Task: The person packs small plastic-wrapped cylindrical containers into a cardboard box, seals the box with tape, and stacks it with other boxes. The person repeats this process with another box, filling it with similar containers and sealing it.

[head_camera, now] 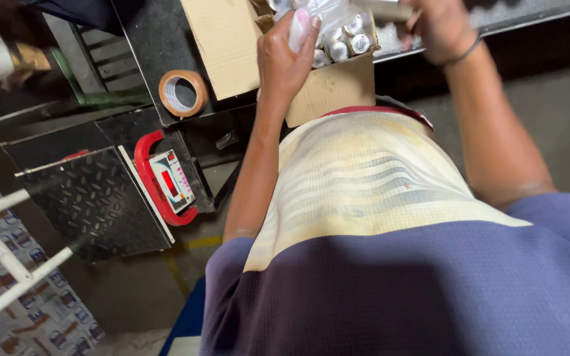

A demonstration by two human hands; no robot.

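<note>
1. At the top of the view, the left hand (285,62) grips a white tube (296,29); fingers curled round it, grip closed on the tube.
2. Tube long axis: near upright in the picture, tilted slightly right, far end pointing away from the person toward the box (328,86). Lower end hidden in the palm.
3. Tube position: over the near edge of the open cardboard box, just beside the clear plastic wrap (328,10).
4. Right hand (437,26): fingers closed on a flat pale strip (384,9) at the top edge; strip long axis runs roughly left to right.
5. Box contents: upright bottles (351,43) with round silver caps, packed close.
6. Left of the box, a tape roll (183,93) lies flat on the dark counter (146,46).
7. Lower left: a scale (94,204) with a red-framed display (169,179).
</note>
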